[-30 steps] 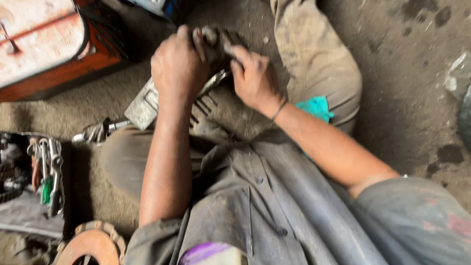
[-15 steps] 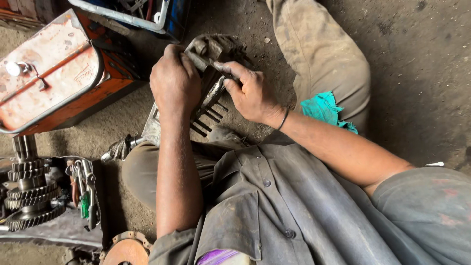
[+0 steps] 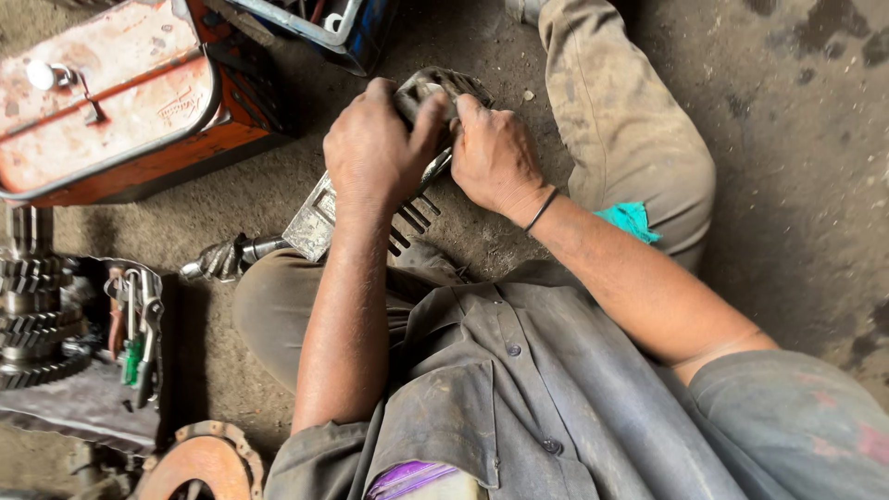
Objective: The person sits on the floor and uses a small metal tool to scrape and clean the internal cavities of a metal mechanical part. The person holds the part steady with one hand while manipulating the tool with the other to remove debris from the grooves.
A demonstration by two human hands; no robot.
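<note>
Landmark: the finned metal part [image 3: 407,208] on the floor [image 3: 787,185] between the person's knees.

- Left hand [image 3: 375,153] sits on top of the finned metal part, fingers curled over its far upper end, thumb reaching right. Clamped on it.
- Right hand [image 3: 495,157] is pressed on the same upper end from the right side, fingers folded against the metal. It looks closed on the part too; the fingertips are hidden, so whether it holds something small there I cannot tell.
- Both hands touch each other at the top of the part. Neither is nearer: both are on it.
- Long axis of the part: runs from far-right, under the hands, to near-left, where a flat grey plate end [image 3: 310,227] sticks out below the left wrist. Dark fins show on its near-right edge.
- Just left of the plate end: a short metal shaft [image 3: 222,259] lying on the floor, apart from both hands.

Counts:
- finned metal part: one
- hands: two, same person
- orange metal box [image 3: 120,111]: one, far-left of the part
- blue crate [image 3: 343,28]: one, beyond the part, only a corner in view
- stack of gears [image 3: 28,315]: one, well left of the part
- tool tray [image 3: 134,324] with pliers and spanners: one, just right of the gears; tool count unreadable
- rusty disc [image 3: 194,463]: one, near-left, cut by the frame edge
- teal rag [image 3: 630,220]: one, right of the part, by the right forearm at the knee
</note>
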